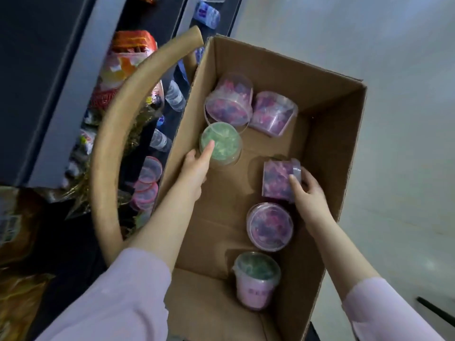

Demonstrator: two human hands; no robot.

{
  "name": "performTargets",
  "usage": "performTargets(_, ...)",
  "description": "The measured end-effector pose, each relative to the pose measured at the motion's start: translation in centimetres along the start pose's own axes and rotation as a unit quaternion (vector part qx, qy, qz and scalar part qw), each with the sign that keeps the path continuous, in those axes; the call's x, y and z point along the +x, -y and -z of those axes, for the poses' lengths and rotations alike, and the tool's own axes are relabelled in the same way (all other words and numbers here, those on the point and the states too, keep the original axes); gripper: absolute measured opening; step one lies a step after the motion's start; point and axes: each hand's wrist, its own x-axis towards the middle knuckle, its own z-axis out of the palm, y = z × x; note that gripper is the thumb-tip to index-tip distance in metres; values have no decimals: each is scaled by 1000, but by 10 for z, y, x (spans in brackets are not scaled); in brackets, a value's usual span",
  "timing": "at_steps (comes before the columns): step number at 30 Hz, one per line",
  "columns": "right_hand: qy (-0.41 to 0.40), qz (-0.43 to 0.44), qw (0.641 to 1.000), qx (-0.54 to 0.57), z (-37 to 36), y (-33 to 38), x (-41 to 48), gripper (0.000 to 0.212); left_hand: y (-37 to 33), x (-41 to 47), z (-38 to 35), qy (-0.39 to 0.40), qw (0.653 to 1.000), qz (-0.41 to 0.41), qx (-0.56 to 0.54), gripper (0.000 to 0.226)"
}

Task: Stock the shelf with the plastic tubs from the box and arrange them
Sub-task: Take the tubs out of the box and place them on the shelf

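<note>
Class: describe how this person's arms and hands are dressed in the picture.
Both arms wear loose pale lilac sleeves, left sleeve and right sleeve ending short of the wrists. The left hand and right hand are ungloved; no ring or watch shows.

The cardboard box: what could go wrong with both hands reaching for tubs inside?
The right hand grips the tipped purple tub near its lid end; the lid might pop off. The left hand only touches the far green tub on top, so a lift could slip. The curled box flap may snag shelf goods.
</note>
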Motion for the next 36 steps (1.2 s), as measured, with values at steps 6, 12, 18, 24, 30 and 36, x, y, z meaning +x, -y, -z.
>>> performTargets(6, 71, 17, 997, -13, 0, 4, 15, 55, 2, 33, -17, -16, 999, 10, -26, 79)
performTargets(12, 47, 37, 996, -58, -4, 3, 15, 46, 14, 39, -13, -29, 998, -37, 43, 73)
performTargets(18, -3, 30, 999, 25, -7, -5, 3, 35, 46, 29, 4, 21, 998, -27, 48, 65)
performTargets(24, -26, 47, 989, 141, 5, -1, -28, 34, 82, -9, 15, 42, 995, 11, -93, 52)
performTargets(30, 27, 105, 978, 177, 29, 28, -84, 19, 82, -110, 34, 11, 989, -37, -141, 81)
performTargets(36, 163, 205, 954, 148, 64, 83, -154, 25, 73, -247, 60, -68, 957, -96, -265, 72)
